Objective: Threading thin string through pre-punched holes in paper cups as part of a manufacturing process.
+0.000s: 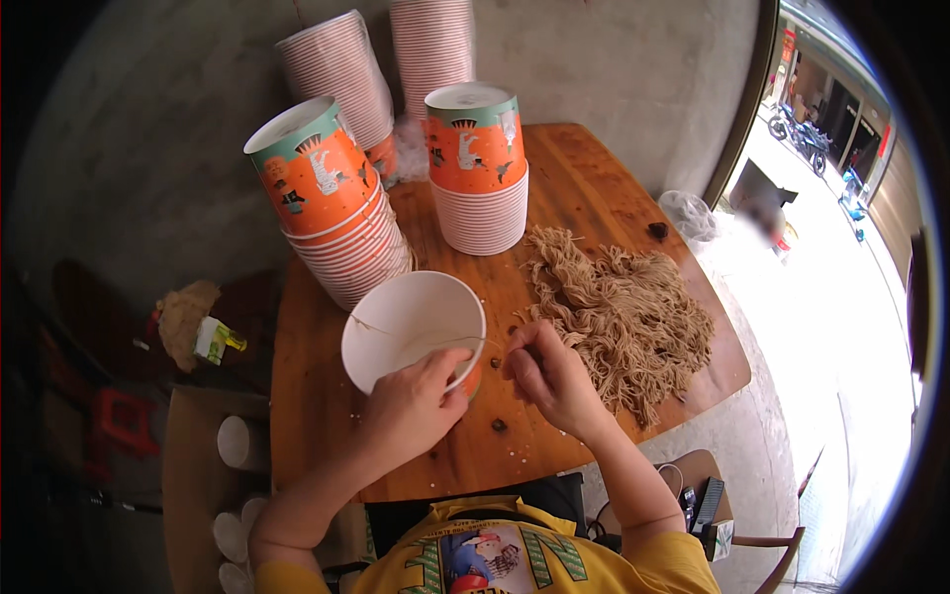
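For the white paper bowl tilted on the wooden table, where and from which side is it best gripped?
Probably at the near rim of the paper bowl, coming from the person's side. The bowl lies tipped with its open mouth up and toward the person, so the thin rim there is exposed, and the left hand already pinches it. The stacked cups crowd its far side; the noodles lie to its right.

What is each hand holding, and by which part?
The left hand grips the white paper bowl by its near rim. The right hand pinches thin noodle strands at their ends.
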A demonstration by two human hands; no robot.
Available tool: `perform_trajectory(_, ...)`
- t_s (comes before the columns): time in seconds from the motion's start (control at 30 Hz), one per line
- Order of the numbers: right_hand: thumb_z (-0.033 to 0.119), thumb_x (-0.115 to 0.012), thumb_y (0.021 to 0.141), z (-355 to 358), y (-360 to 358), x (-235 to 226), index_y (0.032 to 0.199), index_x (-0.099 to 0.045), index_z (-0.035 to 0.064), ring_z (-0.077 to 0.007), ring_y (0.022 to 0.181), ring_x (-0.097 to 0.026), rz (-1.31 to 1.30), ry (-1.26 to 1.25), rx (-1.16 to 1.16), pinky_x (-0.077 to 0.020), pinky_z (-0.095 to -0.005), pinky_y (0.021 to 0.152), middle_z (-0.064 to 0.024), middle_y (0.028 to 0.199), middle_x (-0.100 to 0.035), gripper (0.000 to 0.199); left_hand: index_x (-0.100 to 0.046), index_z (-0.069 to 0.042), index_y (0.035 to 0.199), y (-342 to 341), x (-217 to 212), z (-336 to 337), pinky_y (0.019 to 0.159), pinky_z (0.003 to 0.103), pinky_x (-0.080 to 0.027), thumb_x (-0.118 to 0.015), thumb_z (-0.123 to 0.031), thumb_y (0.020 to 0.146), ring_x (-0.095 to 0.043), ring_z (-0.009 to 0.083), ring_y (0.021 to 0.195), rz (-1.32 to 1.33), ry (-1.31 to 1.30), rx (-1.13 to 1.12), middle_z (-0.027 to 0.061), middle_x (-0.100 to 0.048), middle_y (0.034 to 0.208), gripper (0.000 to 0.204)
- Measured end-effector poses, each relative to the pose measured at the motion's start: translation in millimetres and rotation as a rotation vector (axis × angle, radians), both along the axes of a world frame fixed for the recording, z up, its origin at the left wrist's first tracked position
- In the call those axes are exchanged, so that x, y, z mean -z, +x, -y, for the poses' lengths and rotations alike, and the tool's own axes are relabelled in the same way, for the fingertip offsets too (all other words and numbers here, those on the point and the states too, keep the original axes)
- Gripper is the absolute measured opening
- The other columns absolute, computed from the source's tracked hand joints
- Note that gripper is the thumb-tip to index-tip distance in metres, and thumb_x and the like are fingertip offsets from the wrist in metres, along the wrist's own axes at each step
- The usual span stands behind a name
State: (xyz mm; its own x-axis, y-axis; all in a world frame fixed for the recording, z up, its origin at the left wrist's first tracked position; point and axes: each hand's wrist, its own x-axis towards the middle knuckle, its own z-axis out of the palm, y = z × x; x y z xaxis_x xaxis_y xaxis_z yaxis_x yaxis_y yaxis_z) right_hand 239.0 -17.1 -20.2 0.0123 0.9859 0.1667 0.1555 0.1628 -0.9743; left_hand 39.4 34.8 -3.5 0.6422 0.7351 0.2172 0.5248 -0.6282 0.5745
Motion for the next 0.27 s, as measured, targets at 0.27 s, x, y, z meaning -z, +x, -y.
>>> perform_trajectory(0.27,0.008,-0.057,0.096,-4,-7,9,0.116,-0.056,0.0056,-0.0071,0.075,-0.062,0.103,0.027,-0.176,-0.0508,-0.0234,0.068,-0.0038,0.093,-0.069,0.020,-0.055,-0.004,0.114,-30,-21,-10,0.081,0.039,-0.052,-0.059,-0.004,0.081,-0.068,0.0276,0.095,0.132,-0.379,-0.068,0.0176,-0.068,0.101,0.033)
